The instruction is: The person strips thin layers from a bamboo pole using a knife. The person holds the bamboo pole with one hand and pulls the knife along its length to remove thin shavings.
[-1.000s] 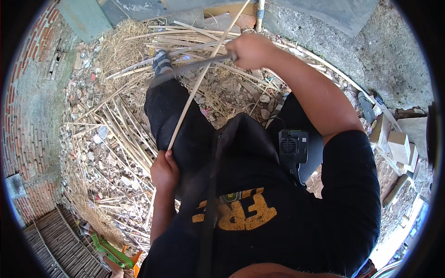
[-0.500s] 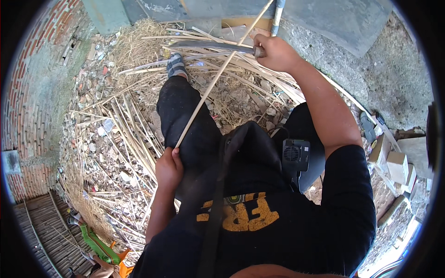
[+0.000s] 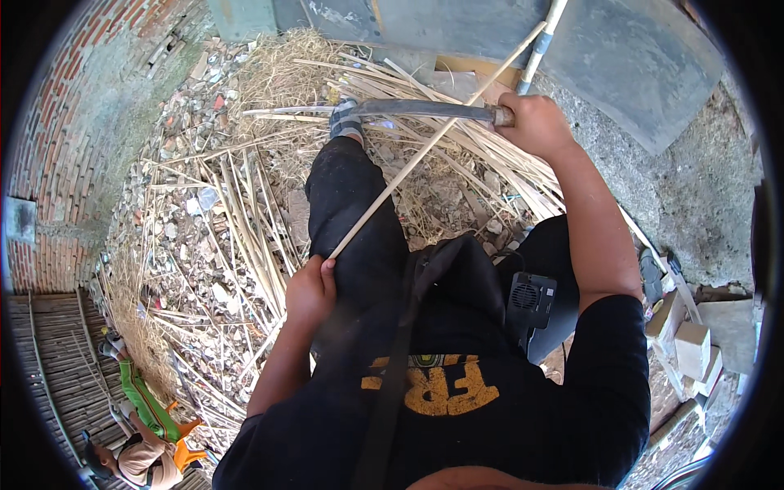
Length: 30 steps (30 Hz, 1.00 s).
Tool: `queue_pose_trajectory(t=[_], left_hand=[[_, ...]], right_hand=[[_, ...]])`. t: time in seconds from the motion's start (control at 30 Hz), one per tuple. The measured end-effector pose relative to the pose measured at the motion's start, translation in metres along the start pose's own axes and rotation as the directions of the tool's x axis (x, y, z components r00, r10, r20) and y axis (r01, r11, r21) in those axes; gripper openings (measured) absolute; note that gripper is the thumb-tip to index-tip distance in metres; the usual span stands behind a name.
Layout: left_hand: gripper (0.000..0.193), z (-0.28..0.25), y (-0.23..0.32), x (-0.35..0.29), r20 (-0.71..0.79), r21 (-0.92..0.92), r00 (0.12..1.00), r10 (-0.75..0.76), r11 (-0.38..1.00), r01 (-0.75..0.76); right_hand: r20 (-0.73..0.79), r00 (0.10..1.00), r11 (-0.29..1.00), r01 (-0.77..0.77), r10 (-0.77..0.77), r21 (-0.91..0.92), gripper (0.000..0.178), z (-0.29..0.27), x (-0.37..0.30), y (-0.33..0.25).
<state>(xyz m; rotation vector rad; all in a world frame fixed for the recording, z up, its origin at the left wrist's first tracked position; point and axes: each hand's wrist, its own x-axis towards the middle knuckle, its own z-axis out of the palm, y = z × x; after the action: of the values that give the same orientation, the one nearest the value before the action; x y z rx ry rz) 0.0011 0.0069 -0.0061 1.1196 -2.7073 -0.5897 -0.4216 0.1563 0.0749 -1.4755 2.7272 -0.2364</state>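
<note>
My left hand [image 3: 311, 290] is closed round the near end of a long, pale bamboo strip [image 3: 392, 189], beside my left thigh. The strip slants away to the upper right, over my left leg. Farther off, my right hand [image 3: 539, 126] grips the short handle of a machete [image 3: 416, 108]. Its long, dark, slightly curved blade points left and lies across the strip in this view. I cannot tell whether blade and strip touch. The blade's tip is near my sandalled left foot [image 3: 346, 119].
Bamboo strips [image 3: 523, 180] are heaped ahead, with more [image 3: 245, 229] on the rubble to the left. Dry straw [image 3: 282, 77] lies beyond. A pole [image 3: 541, 51] leans on grey panels. A black device [image 3: 529, 298] rests by my right thigh. Another person [image 3: 135, 453] sits at lower left.
The whole view has shifted, so most things appear farther right. The bamboo strip leans more to the right. Both hands keep their holds, and more of the other person shows.
</note>
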Motion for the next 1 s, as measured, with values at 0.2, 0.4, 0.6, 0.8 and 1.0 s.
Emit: queue_pose_trajectory(t=[0.2, 0.4, 0.6, 0.8, 1.0], left_hand=[[0.036, -0.002, -0.001, 0.0, 0.013, -0.01, 1.0, -0.008, 1.0, 0.008], [0.035, -0.002, -0.002, -0.001, 0.008, -0.015, 1.0, -0.016, 1.0, 0.016], [0.035, -0.003, -0.003, -0.002, 0.004, -0.019, 1.0, -0.018, 1.0, 0.018], [0.035, -0.003, -0.003, 0.0, 0.012, -0.02, 0.999, -0.04, 0.999, 0.04], [0.038, 0.0, 0.0, 0.001, -0.015, 0.006, 1.0, -0.02, 1.0, 0.02]], right_hand=[[-0.074, 0.989, 0.983, 0.135, -0.127, 0.124, 0.035, 0.012, -0.004, 0.016], [-0.087, 0.987, 0.983, 0.127, -0.139, -0.136, 0.031, -0.003, -0.004, 0.005], [-0.057, 0.997, 0.999, 0.046, -0.047, -0.021, 0.024, 0.006, -0.006, -0.003], [0.056, 0.985, 0.986, 0.164, -0.164, -0.005, 0.021, 0.011, -0.015, -0.023], [-0.047, 0.995, 0.983, 0.097, -0.091, 0.155, 0.026, 0.044, 0.006, 0.015]])
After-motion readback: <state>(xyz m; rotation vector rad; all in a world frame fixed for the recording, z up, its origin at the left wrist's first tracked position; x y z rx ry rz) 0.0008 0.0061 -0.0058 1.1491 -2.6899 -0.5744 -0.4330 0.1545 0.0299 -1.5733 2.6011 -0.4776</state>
